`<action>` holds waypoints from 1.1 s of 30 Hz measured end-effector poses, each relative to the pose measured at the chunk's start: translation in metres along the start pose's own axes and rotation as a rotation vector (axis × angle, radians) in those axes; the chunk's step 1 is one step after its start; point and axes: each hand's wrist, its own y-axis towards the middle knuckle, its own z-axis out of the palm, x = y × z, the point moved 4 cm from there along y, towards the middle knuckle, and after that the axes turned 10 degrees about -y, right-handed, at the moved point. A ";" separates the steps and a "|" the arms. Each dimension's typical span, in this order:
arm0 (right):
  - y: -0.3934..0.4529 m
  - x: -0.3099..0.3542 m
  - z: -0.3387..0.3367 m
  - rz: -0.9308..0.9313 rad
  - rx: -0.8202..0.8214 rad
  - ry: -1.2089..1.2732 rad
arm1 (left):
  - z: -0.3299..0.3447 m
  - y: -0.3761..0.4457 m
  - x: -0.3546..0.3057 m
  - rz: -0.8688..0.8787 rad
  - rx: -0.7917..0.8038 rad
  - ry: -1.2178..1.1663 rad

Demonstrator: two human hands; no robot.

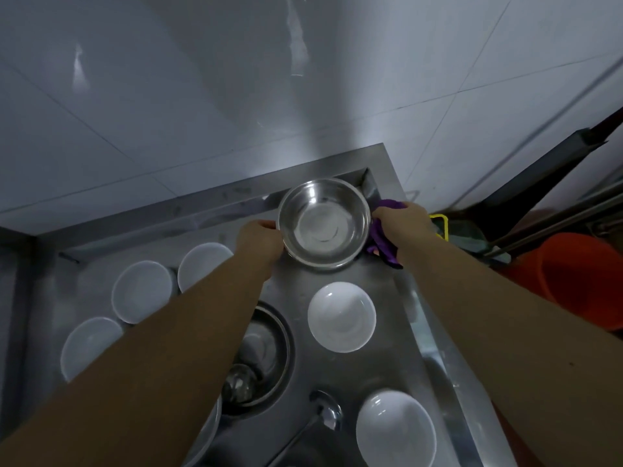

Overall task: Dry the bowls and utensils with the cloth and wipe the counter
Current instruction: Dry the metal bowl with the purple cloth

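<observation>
Both hands grip: left hand (261,242) the steel bowl (323,222), right hand (403,224) one purple cloth (382,239); five white bowls around.

An orange bucket (580,281) stands on the floor at right, beside a yellow-handled item (441,224) and dark metal bars (553,163) against the white tiled wall (168,96).
</observation>
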 end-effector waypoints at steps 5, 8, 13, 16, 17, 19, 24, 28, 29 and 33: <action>-0.022 -0.002 -0.013 -0.061 -0.058 -0.100 | 0.006 -0.010 0.005 0.022 0.039 0.053; -0.033 -0.007 -0.024 -0.074 -0.118 -0.173 | -0.002 -0.027 0.000 0.031 0.020 0.096; -0.065 -0.012 -0.033 -0.143 -0.202 -0.326 | -0.032 -0.065 -0.011 0.102 0.066 0.159; -0.094 -0.012 -0.027 -0.177 -0.187 -0.338 | -0.056 -0.093 -0.016 0.200 0.061 0.280; -0.106 -0.011 -0.024 -0.203 -0.192 -0.374 | -0.063 -0.103 -0.016 0.231 0.068 0.324; -0.131 -0.012 -0.014 -0.251 -0.181 -0.415 | -0.079 -0.123 -0.013 0.286 0.104 0.399; -0.192 -0.022 0.026 -0.318 -0.050 -0.539 | -0.131 -0.174 0.004 0.353 0.153 0.554; -0.246 -0.039 0.063 -0.373 0.005 -0.652 | -0.189 -0.201 0.034 0.390 0.173 0.686; -0.258 -0.046 0.074 -0.389 0.031 -0.676 | -0.204 -0.205 0.046 0.393 0.173 0.732; -0.299 -0.081 0.113 -0.451 0.088 -0.799 | -0.261 -0.210 0.097 0.352 0.171 0.878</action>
